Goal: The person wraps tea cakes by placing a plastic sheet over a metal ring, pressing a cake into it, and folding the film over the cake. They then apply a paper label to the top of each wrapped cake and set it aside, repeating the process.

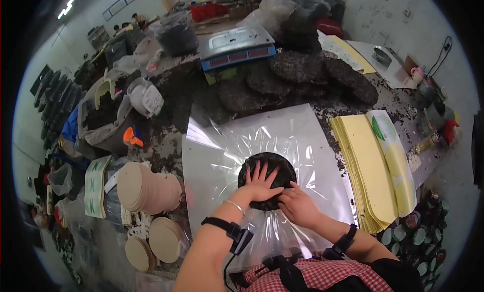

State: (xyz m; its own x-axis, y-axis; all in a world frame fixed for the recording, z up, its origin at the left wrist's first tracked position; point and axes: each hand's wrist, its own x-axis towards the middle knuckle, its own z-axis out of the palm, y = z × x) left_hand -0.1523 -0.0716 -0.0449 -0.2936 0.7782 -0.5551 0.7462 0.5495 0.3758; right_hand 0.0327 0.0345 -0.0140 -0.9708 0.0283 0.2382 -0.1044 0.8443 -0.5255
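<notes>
A round, flat dark cake of crumbly-looking material [283, 172] lies on clear plastic film [227, 156] that fans out in creases around it. My left hand [260, 186] rests flat on top of the cake, fingers spread. Against the cake's lower right edge is my right hand [298, 205], its fingers slightly bent and touching the rim. Neither hand appears to grip anything. Beneath the film is a pale flat board [322, 140]. Both wrists carry black straps.
Yellow wrapping sheets [360, 176] lie at right beside printed labels [396, 166]. Round tan discs [141, 188] are stacked at left. Behind are dark round cakes [297, 67], a weighing scale [237, 47], and a lined tub [108, 123] with an orange scoop [132, 137] near it.
</notes>
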